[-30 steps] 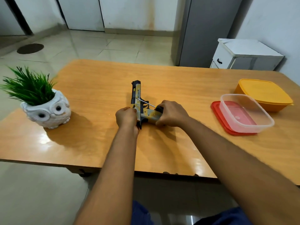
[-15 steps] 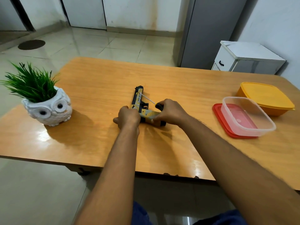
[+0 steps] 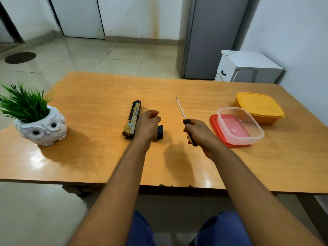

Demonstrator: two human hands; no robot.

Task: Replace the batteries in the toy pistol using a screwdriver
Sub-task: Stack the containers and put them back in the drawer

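The black and tan toy pistol (image 3: 133, 119) lies on the wooden table (image 3: 99, 107), barrel pointing away from me and its grip end (image 3: 159, 133) sticking out to the right. My left hand (image 3: 147, 125) sits over the pistol's middle with curled fingers. Whether it grips the pistol or pinches something small is hidden. My right hand (image 3: 200, 134) holds the screwdriver (image 3: 181, 110) by its black and yellow handle, apart from the pistol on the right, with the shaft pointing away from me.
A white owl pot with a green plant (image 3: 40, 125) stands at the left. A clear container on a red lid (image 3: 237, 126) and a yellow lidded box (image 3: 259, 106) sit at the right. A white cabinet (image 3: 248, 68) stands beyond the table.
My right hand has pulled the screwdriver off the pistol and moved right. My left hand has shifted right over the grip area, leaving the barrel uncovered.
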